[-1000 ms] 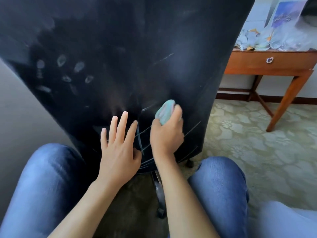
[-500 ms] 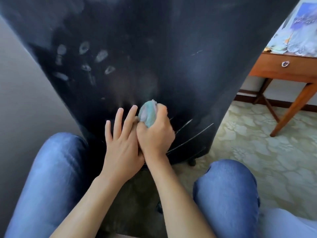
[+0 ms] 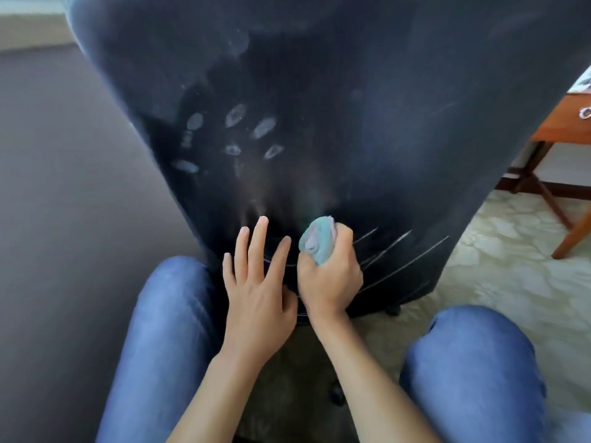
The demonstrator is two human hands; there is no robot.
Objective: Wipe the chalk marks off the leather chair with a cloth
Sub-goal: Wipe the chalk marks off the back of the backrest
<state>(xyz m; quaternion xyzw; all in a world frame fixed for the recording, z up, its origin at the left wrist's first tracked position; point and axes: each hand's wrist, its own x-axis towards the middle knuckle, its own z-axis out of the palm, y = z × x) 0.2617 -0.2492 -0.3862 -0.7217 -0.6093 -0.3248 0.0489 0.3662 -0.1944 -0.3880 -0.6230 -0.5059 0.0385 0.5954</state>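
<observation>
Right hand [image 3: 329,276] has the balled-up cloth [image 3: 316,243] bunched in its fist against the lower back of the leather chair [image 3: 367,107], while the left hand [image 3: 259,289] rests flat beside it with straight fingers. Chalk lines [image 3: 399,254] sit just right of the cloth, so I'd sweep along them with firm pressure, then go up for the smudgy prints [image 3: 236,132].

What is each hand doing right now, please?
Left hand: open, fingers straight and spread, flat against the chair back.
Right hand: closed around the bunched cloth, holding it against the chair.
</observation>
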